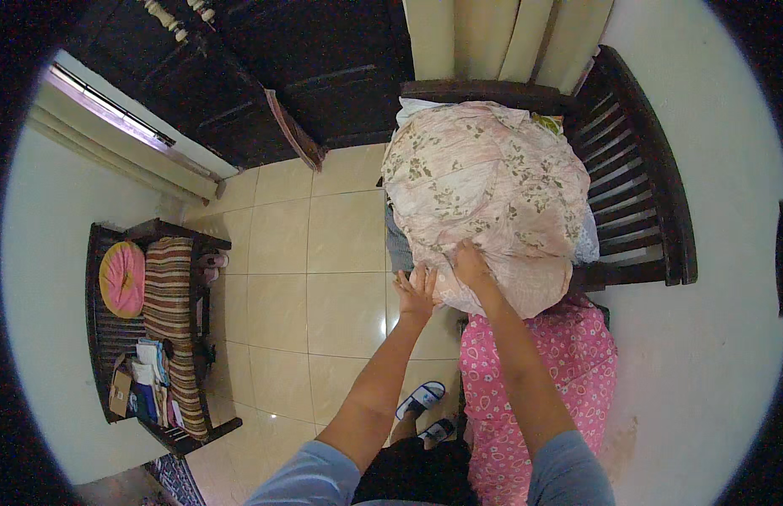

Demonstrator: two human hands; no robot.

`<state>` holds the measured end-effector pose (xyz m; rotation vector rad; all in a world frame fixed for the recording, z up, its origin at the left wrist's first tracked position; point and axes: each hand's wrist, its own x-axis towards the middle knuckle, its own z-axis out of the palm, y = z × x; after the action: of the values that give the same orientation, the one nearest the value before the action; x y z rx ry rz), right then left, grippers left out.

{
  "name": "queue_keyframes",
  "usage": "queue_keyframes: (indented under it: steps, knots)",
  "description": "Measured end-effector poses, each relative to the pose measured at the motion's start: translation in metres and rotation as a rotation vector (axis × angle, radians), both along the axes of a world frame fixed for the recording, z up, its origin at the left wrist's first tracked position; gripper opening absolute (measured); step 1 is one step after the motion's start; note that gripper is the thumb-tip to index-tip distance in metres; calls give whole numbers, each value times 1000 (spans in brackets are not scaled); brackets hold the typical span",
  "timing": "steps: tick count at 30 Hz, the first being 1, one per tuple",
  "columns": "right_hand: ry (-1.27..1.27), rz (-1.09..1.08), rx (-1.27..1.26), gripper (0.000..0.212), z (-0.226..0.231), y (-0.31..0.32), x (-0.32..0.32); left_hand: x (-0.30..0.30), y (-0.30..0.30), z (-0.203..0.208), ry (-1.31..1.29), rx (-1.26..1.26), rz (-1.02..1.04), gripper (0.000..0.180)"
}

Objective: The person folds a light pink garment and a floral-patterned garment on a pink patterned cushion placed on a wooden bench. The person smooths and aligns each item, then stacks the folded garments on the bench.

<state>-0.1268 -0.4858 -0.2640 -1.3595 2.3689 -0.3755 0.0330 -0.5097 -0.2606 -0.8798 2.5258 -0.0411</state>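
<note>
A large pale pink cloth (492, 185) with a green-brown floral print lies rounded over a bulky heap on a dark wooden bench. At its near left corner is my left hand (417, 295), fingers stretched and apart against the cloth's edge. Just to the right, my right hand (471, 266) presses into the near part of the cloth with fingers curled on a fold of it. Creases run out from around that hand. What lies under the cloth is mostly hidden; white and grey fabric shows at its sides.
The bench's slatted wooden armrest (636, 177) stands at the right. Nearer me, a bright pink printed cover (535, 396) drapes beside my right arm. Across the tiled floor (341, 228), a second wooden bench holds a striped cushion (168, 295), a pink-and-yellow round cushion (123, 280) and folded items.
</note>
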Motion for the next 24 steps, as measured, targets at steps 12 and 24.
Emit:
queue_keyframes:
  steps: [12,24]
  knots:
    - [-60,-308,-589,38,145,105,63,8,-7,-26,111,19,2,74]
    - [-666,-638,-535,24,194,393,102,-33,167,134,1303,2642,1390,67]
